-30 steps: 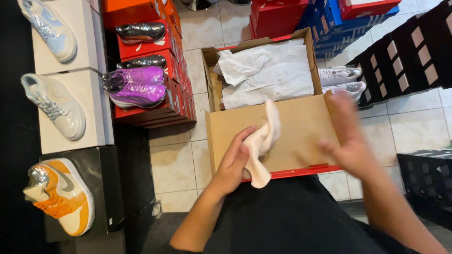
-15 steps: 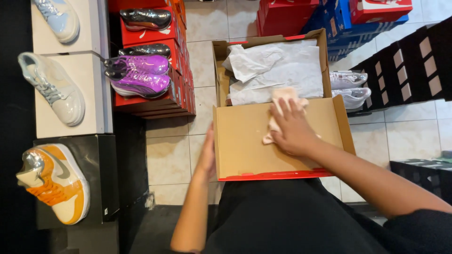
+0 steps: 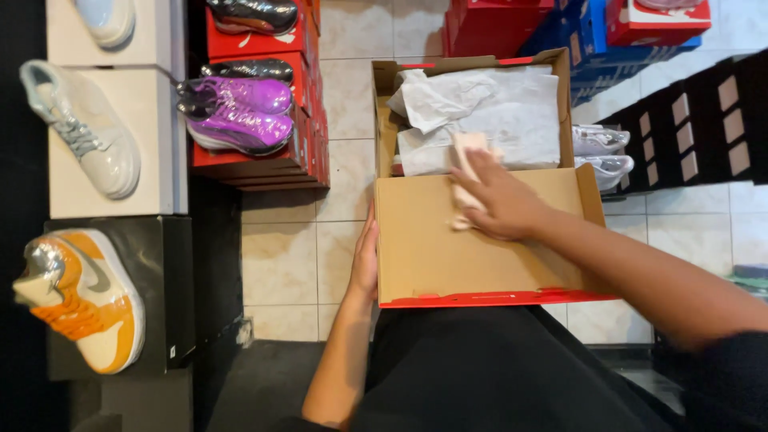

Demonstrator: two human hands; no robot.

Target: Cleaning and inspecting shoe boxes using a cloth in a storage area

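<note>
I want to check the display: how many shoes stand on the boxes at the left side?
6: a pale one at top left, a grey-white one, an orange one, a dark one, a black one, a purple one. Others may be cut off.

Cream floor tiles (image 3: 292, 256) run between stacked red shoeboxes (image 3: 264, 164) and blue boxes (image 3: 592, 40); white display blocks (image 3: 112, 136) carry sneakers at left. A dark lattice rack (image 3: 704, 120) stands at right.
</note>
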